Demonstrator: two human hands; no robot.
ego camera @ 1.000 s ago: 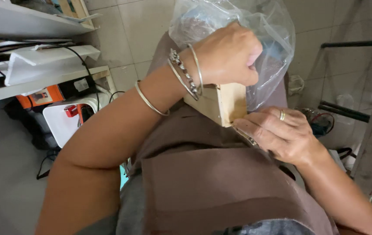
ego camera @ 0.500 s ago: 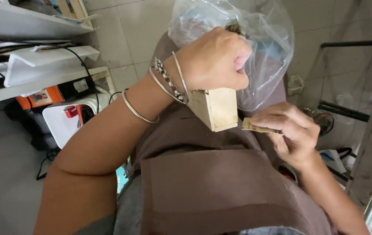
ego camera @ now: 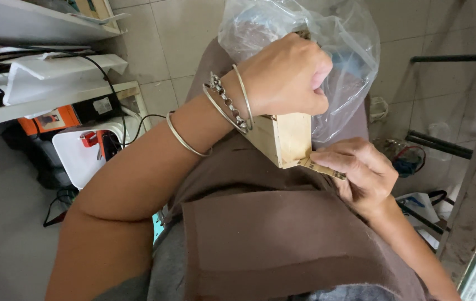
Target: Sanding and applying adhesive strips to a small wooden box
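L hand (ego camera: 288, 75) fingers clamped on wood box (ego camera: 283, 138); R hand (ego camera: 360, 173) fingers pinched sandpaper strip (ego camera: 321, 167) against box corner, plastic bag (ego camera: 332, 39) behind.

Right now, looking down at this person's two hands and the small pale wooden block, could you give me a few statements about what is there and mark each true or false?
1. The left hand grips the top of the small pale wooden block. True.
2. The right hand presses a folded strip of tan sandpaper to the block's lower corner. True.
3. The left wrist is bare. False: it wears silver bangles.
4. A clear plastic bag lies behind the block. True.
5. The lap is covered by a blue apron. False: the brown apron covers it.
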